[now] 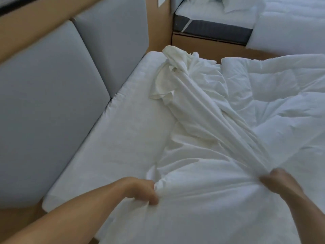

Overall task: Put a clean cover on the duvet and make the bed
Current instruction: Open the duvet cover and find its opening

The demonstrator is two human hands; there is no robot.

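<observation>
Early in the covering step. Clutching one bunch of the cover (193,110) in the left hand (140,191), another in the right hand (279,182), near the headboard (52,103); duvet (274,95) bare, farther from it. Next, likely: spreading flat, finding the opening.

The right hand (279,182) was smeared by motion blur, its fingers impossible to tell apart where it gripped the bunched duvet cover (202,138). The fingertips of the left hand (140,190) were partly buried in a fold of the same cloth. Nearer than both hands the cover ran off the bottom edge, and both forearms were cut by the frame. Right of the right hand the duvet (274,95) left the picture. Between the hands the cover hid the mattress (109,147). Far beyond them a second bed (219,18) was cropped at the top
</observation>
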